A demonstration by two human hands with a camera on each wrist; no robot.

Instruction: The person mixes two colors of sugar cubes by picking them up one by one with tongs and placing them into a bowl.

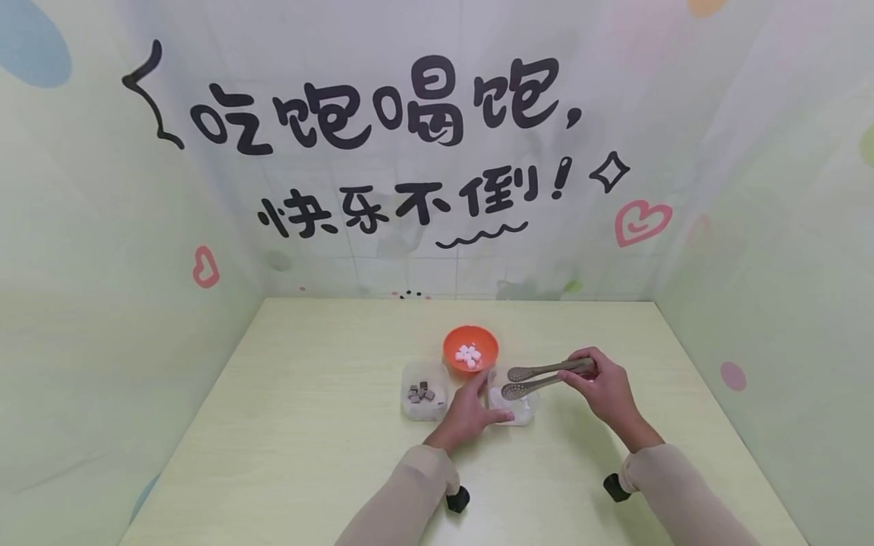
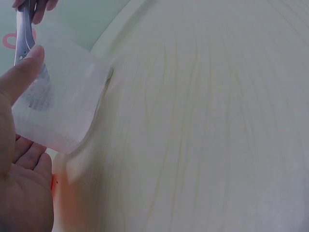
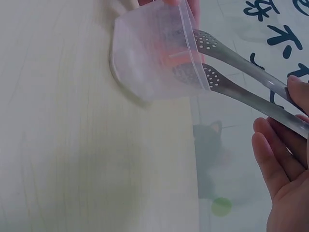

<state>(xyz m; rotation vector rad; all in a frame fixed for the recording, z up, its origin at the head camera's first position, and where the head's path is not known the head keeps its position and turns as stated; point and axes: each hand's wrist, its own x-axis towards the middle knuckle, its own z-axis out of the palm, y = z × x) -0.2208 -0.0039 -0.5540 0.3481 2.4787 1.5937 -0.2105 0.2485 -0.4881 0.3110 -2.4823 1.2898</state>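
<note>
My right hand (image 1: 609, 390) holds a pair of metal tongs (image 1: 554, 369) by the handle end. Their perforated heads are spread apart and reach into the mouth of a translucent plastic container (image 3: 140, 58). Around that container's left side my left hand (image 1: 467, 412) grips it, thumb on the near side and fingers on the far side. Nothing shows between the tong heads. What lies in the container is hard to tell. Just behind it, an orange bowl (image 1: 451, 347) holds several white cubes (image 1: 468, 355).
To the left of my left hand stands a second translucent container (image 1: 412, 410) with several grey-brown cubes (image 1: 421, 392) in it. All of this rests on a pale wooden table (image 1: 307, 425). Printed cloth walls (image 1: 382, 273) enclose the table at the back and sides.
</note>
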